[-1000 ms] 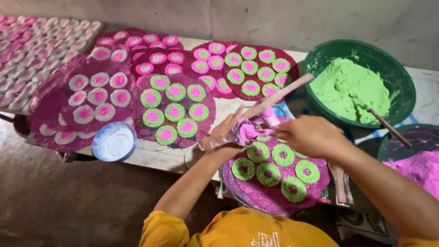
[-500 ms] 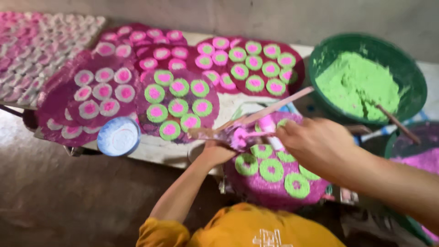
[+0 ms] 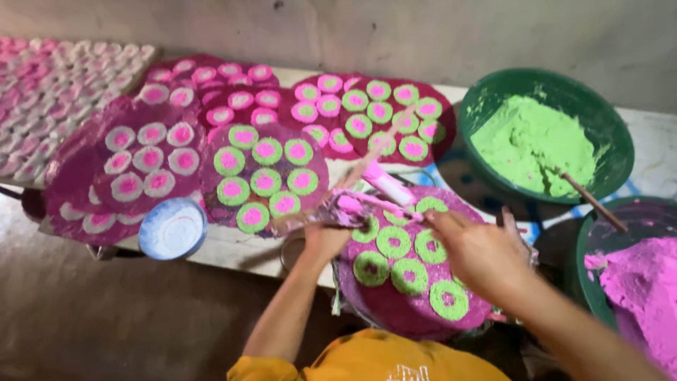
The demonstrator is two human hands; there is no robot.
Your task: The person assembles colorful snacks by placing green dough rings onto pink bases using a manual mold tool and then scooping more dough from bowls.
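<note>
Dim, soft overhead light; my hands [image 3: 486, 254] motion-blurred; far-left rows out of focus; floor below bench [image 3: 226, 247] in shadow.

1. Two hands at work over the bench: the left hand [image 3: 326, 236] and the right hand [image 3: 479, 250].
2. Two green basins at the right end of the bench: one basin of green paste [image 3: 543, 144], one basin of pink paste [image 3: 635, 282].
3. One small blue bowl [image 3: 173, 228] at the front edge.
4. One round magenta tray [image 3: 409, 310] under the hands, carrying seven green rings [image 3: 395, 241] that show.
5. One tray beside it [image 3: 264, 176] with nine green-and-pink discs.
6. More filled trays toward the back edge overlap; their number cannot be told.
</note>
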